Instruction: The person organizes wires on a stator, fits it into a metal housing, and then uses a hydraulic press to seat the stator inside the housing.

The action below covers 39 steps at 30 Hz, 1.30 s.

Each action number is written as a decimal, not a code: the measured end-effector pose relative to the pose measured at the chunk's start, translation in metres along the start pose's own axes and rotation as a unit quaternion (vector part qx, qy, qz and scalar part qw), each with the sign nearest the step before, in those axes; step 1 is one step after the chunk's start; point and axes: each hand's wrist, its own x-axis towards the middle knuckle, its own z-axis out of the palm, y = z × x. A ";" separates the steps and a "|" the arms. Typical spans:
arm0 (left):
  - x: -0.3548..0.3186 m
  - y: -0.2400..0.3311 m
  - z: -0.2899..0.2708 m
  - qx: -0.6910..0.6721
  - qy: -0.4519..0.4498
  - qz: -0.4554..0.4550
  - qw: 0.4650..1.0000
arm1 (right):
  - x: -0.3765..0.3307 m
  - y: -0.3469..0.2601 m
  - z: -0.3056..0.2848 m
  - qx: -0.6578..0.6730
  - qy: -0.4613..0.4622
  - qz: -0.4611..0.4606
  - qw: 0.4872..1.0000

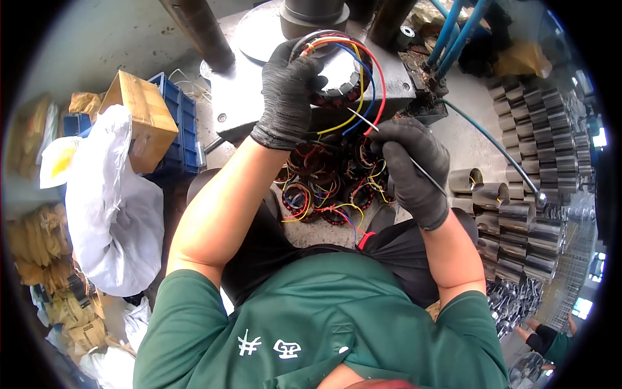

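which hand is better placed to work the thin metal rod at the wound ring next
Probably the right hand: it holds the thin metal rod, whose tip points toward the wound ring. The left hand seems less suited, being occupied gripping the ring's left side.

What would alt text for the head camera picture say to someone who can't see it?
A gloved left hand holds a wire-wound stator over a metal block, while the gloved right hand holds a thin rod beside its colored wires. More stators lie below; open metal cylinders are stacked at the right.
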 end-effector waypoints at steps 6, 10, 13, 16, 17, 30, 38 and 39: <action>-0.003 0.000 0.005 -0.027 -0.016 0.012 0.999 | -0.002 0.020 0.004 -0.037 0.019 -0.001 0.999; -0.007 0.000 0.011 -0.010 -0.015 0.031 0.999 | -0.004 0.026 0.010 -0.022 0.034 0.039 0.998; -0.003 -0.006 0.006 -0.008 -0.048 0.068 0.996 | -0.005 0.028 0.012 0.025 0.044 0.085 0.995; -0.002 -0.007 0.007 -0.014 -0.041 0.068 0.997 | -0.009 0.033 0.014 0.117 0.057 0.159 0.979; -0.001 -0.008 0.006 -0.015 -0.046 0.064 0.997 | -0.010 0.034 0.014 0.140 0.061 0.174 0.973; 0.007 -0.016 0.000 -0.027 -0.044 0.015 0.999 | -0.013 0.038 0.011 0.292 0.050 0.222 0.929; 0.001 -0.016 0.001 -0.031 -0.043 0.015 0.999 | -0.009 0.020 0.006 0.271 0.016 0.203 0.941; 0.000 -0.016 0.001 -0.022 -0.040 0.016 0.999 | -0.009 0.015 0.004 0.359 0.008 0.244 0.901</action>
